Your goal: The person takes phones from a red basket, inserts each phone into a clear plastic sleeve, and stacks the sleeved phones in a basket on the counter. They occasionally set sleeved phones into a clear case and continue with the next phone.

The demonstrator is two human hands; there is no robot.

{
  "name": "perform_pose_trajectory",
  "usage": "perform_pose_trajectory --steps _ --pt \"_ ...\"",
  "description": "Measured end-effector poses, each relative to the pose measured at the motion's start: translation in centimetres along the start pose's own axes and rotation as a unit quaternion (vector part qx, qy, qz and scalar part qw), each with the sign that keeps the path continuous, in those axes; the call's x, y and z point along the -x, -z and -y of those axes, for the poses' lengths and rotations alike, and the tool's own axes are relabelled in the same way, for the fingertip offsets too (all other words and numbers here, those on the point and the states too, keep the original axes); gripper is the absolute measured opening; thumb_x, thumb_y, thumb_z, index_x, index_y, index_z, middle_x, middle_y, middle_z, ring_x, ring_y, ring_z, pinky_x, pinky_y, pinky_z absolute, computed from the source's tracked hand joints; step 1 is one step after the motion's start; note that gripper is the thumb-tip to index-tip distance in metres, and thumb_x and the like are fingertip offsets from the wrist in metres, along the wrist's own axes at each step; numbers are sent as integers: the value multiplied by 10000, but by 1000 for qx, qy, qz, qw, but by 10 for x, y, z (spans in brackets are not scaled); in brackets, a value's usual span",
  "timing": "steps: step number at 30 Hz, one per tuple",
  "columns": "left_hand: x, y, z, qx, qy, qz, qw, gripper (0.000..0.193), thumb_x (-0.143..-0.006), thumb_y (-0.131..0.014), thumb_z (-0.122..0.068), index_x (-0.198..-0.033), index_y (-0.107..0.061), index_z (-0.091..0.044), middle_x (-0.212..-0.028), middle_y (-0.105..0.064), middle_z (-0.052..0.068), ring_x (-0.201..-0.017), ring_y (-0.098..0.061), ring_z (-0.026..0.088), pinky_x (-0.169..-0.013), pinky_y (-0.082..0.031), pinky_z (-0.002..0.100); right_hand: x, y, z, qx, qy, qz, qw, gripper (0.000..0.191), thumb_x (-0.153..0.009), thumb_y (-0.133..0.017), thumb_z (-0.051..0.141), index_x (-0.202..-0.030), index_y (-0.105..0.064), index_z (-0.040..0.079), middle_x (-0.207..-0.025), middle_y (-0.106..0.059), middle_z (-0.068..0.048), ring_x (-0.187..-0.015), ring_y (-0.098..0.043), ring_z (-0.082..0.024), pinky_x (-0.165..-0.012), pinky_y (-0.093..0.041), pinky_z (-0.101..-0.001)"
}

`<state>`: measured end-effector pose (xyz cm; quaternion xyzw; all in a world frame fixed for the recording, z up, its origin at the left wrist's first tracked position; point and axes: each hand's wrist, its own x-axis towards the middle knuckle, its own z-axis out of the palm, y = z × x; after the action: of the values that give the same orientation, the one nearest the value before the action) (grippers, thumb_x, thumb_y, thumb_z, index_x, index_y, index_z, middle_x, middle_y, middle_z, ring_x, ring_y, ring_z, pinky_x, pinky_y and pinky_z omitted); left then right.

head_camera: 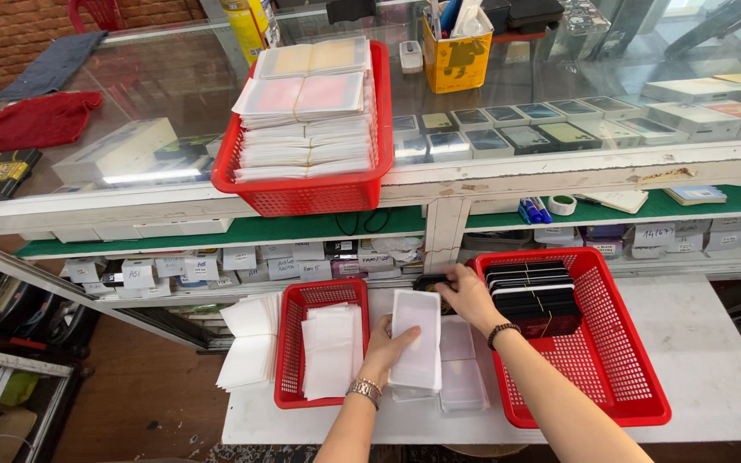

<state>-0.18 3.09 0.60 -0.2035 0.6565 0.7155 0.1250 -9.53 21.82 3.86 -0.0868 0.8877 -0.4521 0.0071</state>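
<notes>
On the white tabletop (696, 343), head view: the left hand (385, 350) is closed around the left edge of a clear plastic case (416, 340), held atop a stack of similar cases (460, 377) lying between two red baskets. The right hand (468, 296) reaches forward, fingers curled on a small dark object (431, 282) at the tabletop's back edge; how firmly it grips cannot be told. The small basket (289, 343) at left holds white sheets (332, 350); the large basket (619, 360) at right holds dark cases (532, 291). Loose white sheets (249, 339) overhang the left edge.
</notes>
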Motion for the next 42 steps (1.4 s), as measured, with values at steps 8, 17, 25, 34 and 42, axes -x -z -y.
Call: perform_pose_trajectory --steps 8,17,25,34,42 --pt "-10 -7 5 -49 -74 39 995 599 -820 -814 -263 -1314 -577 -21 -1186 -734 162 -1017 -728 213 -843 -598 329 40 3 -11 -275 -242 209 907 852 -808 -788 342 -1493 -365 64 -1289 -618 -156 -1134 -664 -249 -867 -614 -410" --pt "5 -11 16 57 -22 -6 998 535 -923 -700 -269 -1383 -542 -48 -1323 -673 107 -1198 -646 193 -995 -514 337 94 -37 -15 -354 -244 172 886 648 -871 -736 213 -1430 -455 40 -1298 -642 -144 -1168 -639 -214 -988 -524 -343" --pt "9 -10 13 -287 -164 -228 916 449 -831 -775 -196 -1218 -638 -16 -1160 -718 216 -1126 -661 361 -972 -518 441 98 -58 -9 -221 -209 152 940 597 -860 -721 248 -1388 -550 30 -1285 -706 -145 -1161 -677 -236 -992 -534 -343" --pt "8 -11 -21 99 -133 -111 980 455 -824 -738 -147 -1238 -607 -14 -1150 -728 120 -1044 -708 248 -884 -560 384 108 -32 2 -322 -247 198 892 516 -927 -662 273 -1372 -532 45 -1234 -676 -118 -1067 -701 -235 -901 -594 -365" --pt "12 -9 -37 156 -63 52 984 351 -933 -720 -253 -1169 -704 7 -1097 -757 109 -944 -709 192 -806 -573 338 116 -25 -9 -423 -175 168 873 359 -997 -566 177 -1289 -611 -27 -1140 -726 -97 -917 -716 -178 -849 -613 -314"
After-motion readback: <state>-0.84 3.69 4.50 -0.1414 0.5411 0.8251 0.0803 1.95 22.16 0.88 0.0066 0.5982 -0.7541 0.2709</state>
